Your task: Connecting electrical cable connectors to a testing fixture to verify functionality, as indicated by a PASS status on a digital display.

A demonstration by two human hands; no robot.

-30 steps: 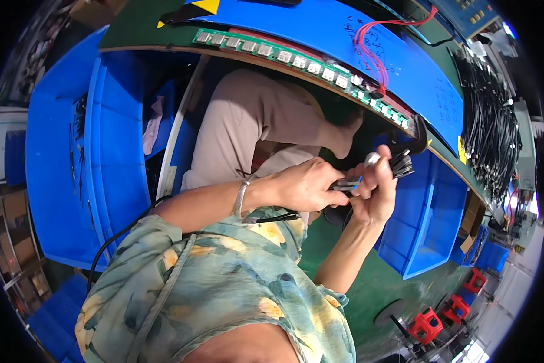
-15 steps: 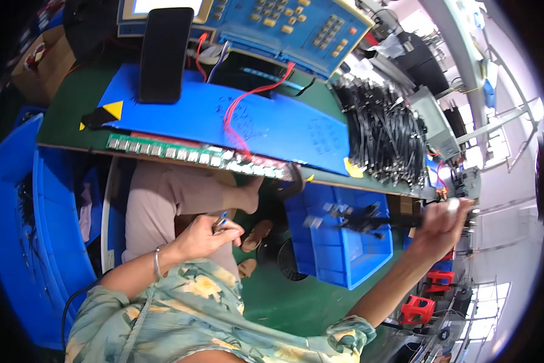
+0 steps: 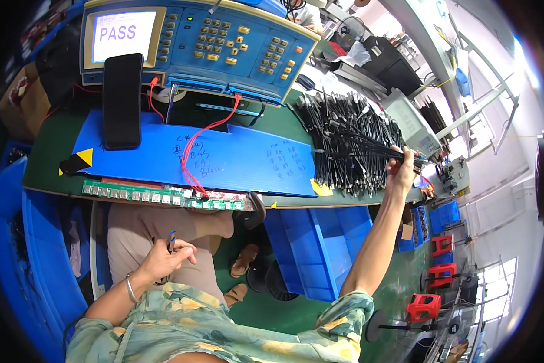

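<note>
Reaching: right hand [image 3: 400,172] is stretched out to the far right of the bench, fingers curled shut around one black cable [image 3: 369,154] at the edge of the cable pile [image 3: 350,142].
Left hand: left hand [image 3: 166,259] sits low over the lap, fingers pinched closed on a small blue-tipped piece [image 3: 171,237]; what it is can't be made out.
Cable location: held cable runs from the right fist back into the pile, on the green bench [image 3: 48,157] just right of the blue sheet [image 3: 235,160].
Bench: connector strip [image 3: 163,196] along the front edge, red wire [image 3: 193,151] looping over the sheet, tester [image 3: 199,42] behind, black phone [image 3: 122,100] leaning against it.
Risk 1: pile is tangled; pulling one cable likely drags its neighbours off the bench edge into the blue bin [image 3: 320,248] or onto the floor.
Risk 2: arm at full stretch, so the grip looks weak; cable could slip.
Hidden: right fingertips sit behind the cables. Cable ends are lost in the pile. Fisheye bends the bench edges.
</note>
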